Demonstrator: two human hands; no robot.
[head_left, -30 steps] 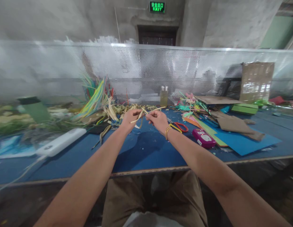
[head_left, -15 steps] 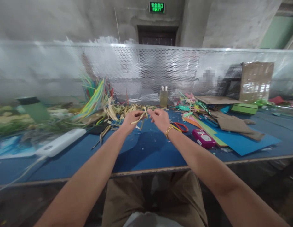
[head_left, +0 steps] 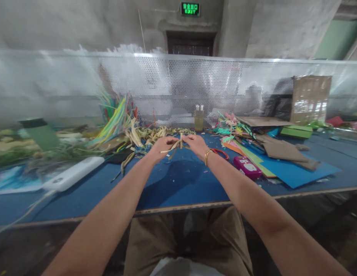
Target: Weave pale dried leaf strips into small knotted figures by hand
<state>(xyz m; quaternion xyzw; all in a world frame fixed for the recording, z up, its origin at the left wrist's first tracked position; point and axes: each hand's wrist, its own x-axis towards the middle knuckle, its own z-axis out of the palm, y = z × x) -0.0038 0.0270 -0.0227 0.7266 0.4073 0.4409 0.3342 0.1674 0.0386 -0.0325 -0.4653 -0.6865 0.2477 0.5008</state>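
My left hand (head_left: pixel 161 148) and my right hand (head_left: pixel 196 144) meet above the blue table (head_left: pixel 178 184), both pinched shut on a small bundle of pale straw strips (head_left: pixel 176 147). Loose strip ends hang down and stick up between the fingers. My right wrist wears a gold bracelet (head_left: pixel 207 156). A heap of straw strips (head_left: pixel 151 135) lies just behind the hands.
Red-handled scissors (head_left: pixel 220 152) and a pink box (head_left: pixel 247 167) lie right of my hands, by blue and orange card sheets (head_left: pixel 293 170). A white power bank (head_left: pixel 69 173) and a green cup (head_left: pixel 40 134) sit left. A glass jar (head_left: pixel 199 118) stands before the perforated metal screen (head_left: pixel 178 88).
My hands have drawn closer together; the long strip once stretched out to the right is now gathered into the bundle between my fingers.
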